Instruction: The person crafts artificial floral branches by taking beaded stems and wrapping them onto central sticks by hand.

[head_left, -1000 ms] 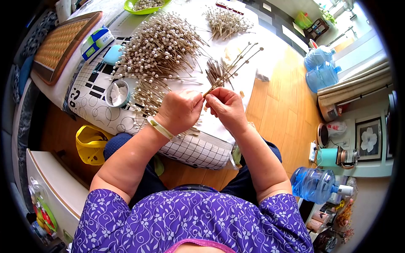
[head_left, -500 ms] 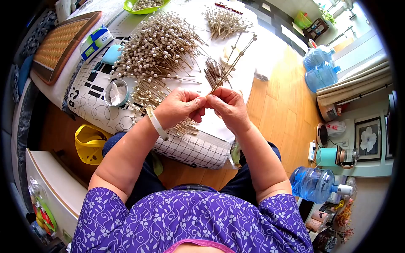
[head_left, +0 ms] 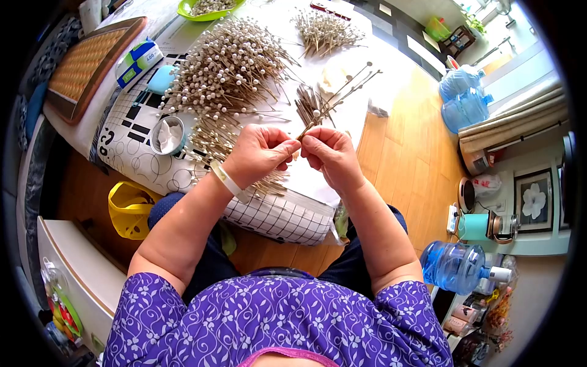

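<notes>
A thin brown twig (head_left: 347, 94) with small dark buds slants up and right from my fingertips. A single white round head shows low on it, just above my fingers. My right hand (head_left: 333, 160) pinches the lower part of the twig between thumb and fingers. My left hand (head_left: 260, 154), closed with its fingertips against the right ones, grips the twig's lower end; the exact contact is hidden. Just beyond the hands lies a bundle of short bare brown sticks (head_left: 310, 103). To the left, a large heap of stems with white round heads (head_left: 229, 64) covers the table.
A smaller bunch of white-headed stems (head_left: 327, 33) lies farther back, near a green bowl (head_left: 210, 13). On the left are a small tub with white contents (head_left: 167, 136), a light-blue case (head_left: 161, 79) and a tissue pack (head_left: 139, 62). A yellow bag (head_left: 130, 211) stands below.
The twig has tilted farther right in my fingers, its tips lower and more spread. The white round head near its base has come into view. Both hands stay in nearly the same place.
</notes>
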{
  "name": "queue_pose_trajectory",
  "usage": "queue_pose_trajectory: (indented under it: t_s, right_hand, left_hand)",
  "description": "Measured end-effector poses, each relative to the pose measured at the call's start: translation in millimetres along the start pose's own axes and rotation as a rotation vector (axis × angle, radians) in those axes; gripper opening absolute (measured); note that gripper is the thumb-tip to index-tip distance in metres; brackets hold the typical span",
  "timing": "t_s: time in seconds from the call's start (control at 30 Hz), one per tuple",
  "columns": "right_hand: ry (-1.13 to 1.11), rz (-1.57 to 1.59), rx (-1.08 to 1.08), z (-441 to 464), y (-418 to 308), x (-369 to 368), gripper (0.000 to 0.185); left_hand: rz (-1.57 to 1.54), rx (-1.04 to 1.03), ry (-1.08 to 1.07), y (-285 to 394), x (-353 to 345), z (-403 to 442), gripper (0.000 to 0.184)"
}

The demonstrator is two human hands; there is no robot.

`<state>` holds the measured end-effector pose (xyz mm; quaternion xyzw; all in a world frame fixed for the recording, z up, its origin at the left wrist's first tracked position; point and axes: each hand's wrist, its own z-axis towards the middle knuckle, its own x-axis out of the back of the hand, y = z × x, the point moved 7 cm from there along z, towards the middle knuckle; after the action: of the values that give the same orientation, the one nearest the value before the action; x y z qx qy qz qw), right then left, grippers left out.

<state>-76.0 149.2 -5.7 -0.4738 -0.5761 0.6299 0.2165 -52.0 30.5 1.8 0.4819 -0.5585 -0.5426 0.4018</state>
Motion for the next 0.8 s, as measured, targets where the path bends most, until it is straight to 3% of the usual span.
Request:
queue_pose_trajectory:
  t_s: [0.23, 0.43, 0.53, 0.63, 0.8]
  right_hand:
    - [-0.012, -0.109, 0.067, 2, -2, -2, 0.013]
    - [-0.006, -0.153, 0.17, 1, -10, -3, 0.012]
    - [-0.031, -0.2, 0.13, 1, -10, 0, 0.011]
    - [-0.067, -0.011, 0.012, 3, -4, 3, 0.011]
    - [-0.093, -0.096, -0.007, 2, -5, 3, 0.011]
  left_hand:
    - [0.113, -0.083, 0.001, 2, -1, -1, 0.016]
    - [-0.31, 0.192, -0.174, -13, -9, -2, 0.02]
    - [-0.31, 0.194, -0.194, -14, -11, -3, 0.019]
    - [-0.324, 0.172, -0.135, -9, -7, -4, 0.017]
    - [-0.355, 0.168, -0.094, -9, -1, -3, 0.014]
